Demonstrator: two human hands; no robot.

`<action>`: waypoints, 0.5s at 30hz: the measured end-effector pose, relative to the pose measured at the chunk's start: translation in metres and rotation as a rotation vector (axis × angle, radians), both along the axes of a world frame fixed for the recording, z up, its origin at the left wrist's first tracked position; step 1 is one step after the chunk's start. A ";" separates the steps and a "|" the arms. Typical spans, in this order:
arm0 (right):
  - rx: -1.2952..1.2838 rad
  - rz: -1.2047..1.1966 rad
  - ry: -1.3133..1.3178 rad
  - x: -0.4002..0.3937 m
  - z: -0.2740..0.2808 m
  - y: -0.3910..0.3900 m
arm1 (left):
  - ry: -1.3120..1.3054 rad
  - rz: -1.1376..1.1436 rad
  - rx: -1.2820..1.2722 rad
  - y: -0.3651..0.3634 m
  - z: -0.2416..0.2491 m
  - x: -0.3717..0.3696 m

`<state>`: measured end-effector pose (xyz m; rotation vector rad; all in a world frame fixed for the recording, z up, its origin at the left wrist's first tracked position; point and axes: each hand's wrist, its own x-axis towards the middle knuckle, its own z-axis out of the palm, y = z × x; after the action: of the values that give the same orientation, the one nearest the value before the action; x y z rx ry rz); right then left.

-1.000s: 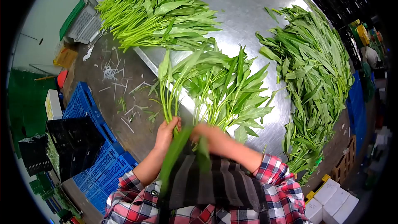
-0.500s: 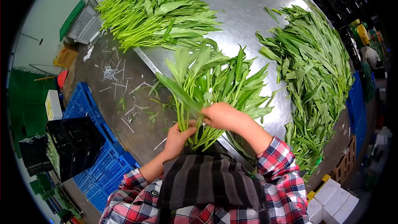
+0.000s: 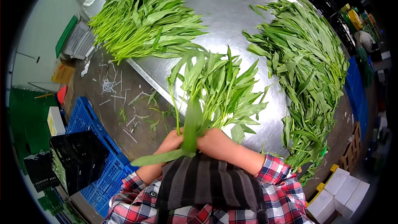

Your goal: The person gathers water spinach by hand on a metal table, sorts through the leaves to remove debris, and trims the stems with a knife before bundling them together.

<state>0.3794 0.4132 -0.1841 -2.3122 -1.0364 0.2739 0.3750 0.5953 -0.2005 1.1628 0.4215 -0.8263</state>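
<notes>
A loose bunch of water spinach (image 3: 219,85) fans out in front of me, its leaves pointing away over the table edge. My left hand (image 3: 171,142) is closed round stems at the lower left of the bunch. Close beside it, my right hand (image 3: 213,142) is closed on stems too, its fingertips partly hidden. A blurred leaf stands up between the hands, and a long leaf (image 3: 157,158) lies across my left wrist. The lower stem ends are hidden behind the hands.
On the metal table (image 3: 224,0) lie a neat stack of water spinach (image 3: 145,20) at left and a larger heap (image 3: 311,66) at right. Blue pallets (image 3: 99,174) and black crates (image 3: 76,159) stand left. White boxes (image 3: 342,191) sit lower right. Scraps litter the floor.
Both hands have come lower, nearer my apron, and the right hand has moved down beside the left. A leaf now hangs over my left wrist. The view has shifted slightly.
</notes>
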 end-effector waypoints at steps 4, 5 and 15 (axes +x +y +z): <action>0.004 -0.069 0.023 -0.006 -0.010 0.006 | 0.146 0.087 -0.211 0.002 -0.023 0.003; 0.004 -0.066 0.017 -0.008 0.009 0.002 | 0.136 0.109 -0.213 0.000 -0.022 0.004; 0.419 -0.213 0.357 -0.044 0.032 -0.035 | 0.089 0.298 -0.050 -0.016 -0.037 0.014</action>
<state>0.3355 0.3780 -0.1520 -1.8859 -0.5966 0.3337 0.3888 0.5794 -0.2376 0.9897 0.6274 -0.6262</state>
